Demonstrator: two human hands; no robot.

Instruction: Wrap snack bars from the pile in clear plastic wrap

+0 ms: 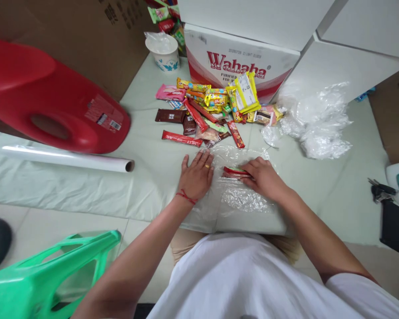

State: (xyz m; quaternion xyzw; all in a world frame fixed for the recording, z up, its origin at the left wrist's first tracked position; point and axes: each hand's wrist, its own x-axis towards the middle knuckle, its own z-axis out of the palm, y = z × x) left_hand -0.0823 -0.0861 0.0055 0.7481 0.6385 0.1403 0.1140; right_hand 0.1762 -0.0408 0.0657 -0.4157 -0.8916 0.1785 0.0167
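Observation:
My left hand [197, 174] lies flat, fingers stretched out, at the left edge of a clear plastic bag [246, 198] spread on the cloth. A ring and a red string bracelet are on it. With bent fingers, my right hand [265, 178] grips the right end of some red-wrapped snack bars [233, 173] on the bag; their exact number is hidden. Just beyond my hands is a pile of wrapped snacks, among them a red bar [182, 138], a brown packet [170, 115], a pink packet [170, 92] and a yellow packet [248, 94].
Behind the snacks stands a Wahaha carton [239, 62], with a paper cup [164, 53] to its left. Crumpled clear bags [319, 122] lie right. A red jug [69, 106] and a white roll [66, 158] are left, a green stool [53, 270] below. A black phone [391, 226] lies far right.

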